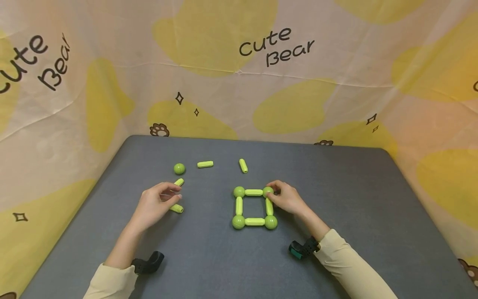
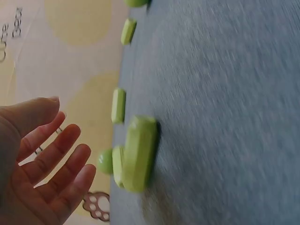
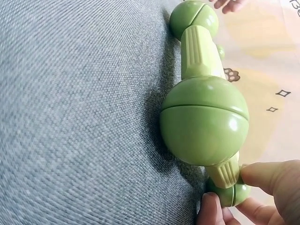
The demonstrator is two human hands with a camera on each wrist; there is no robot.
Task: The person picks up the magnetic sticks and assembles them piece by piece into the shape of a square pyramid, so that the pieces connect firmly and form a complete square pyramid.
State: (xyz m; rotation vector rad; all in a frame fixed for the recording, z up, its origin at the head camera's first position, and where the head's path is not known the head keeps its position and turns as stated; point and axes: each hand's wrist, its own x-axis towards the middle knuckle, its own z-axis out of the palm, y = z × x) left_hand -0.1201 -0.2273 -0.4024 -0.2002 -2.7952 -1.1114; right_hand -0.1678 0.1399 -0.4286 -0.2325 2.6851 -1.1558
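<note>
Square frame (image 1: 255, 222), sides crosswise and fore-aft, right hand (image 1: 288, 200) pinched round far-right ball (image 1: 267, 192), left hand (image 1: 154, 206) relaxed, empty.

Right sleeve (image 1: 351, 265): landmark of this legend; pale cream cloth, long, plain, with soft creases and an edge ending on the forearm.
Right wrist camera (image 1: 301, 249): black angular housing, just beside the end of the right sleeve; a teal-green patch (image 1: 296, 253) marks its lower face.
Right hand (image 1: 287, 198): bare, beyond the end of the right sleeve.
Left sleeve (image 1: 112, 282): matching pale cream cloth, wrinkled at its edge; well to the left of the right sleeve.
Left wrist camera (image 1: 150, 263): black, bent, rounded housing, between left and right sleeves.
Left hand (image 1: 154, 206): bare, left of the right sleeve.
</note>
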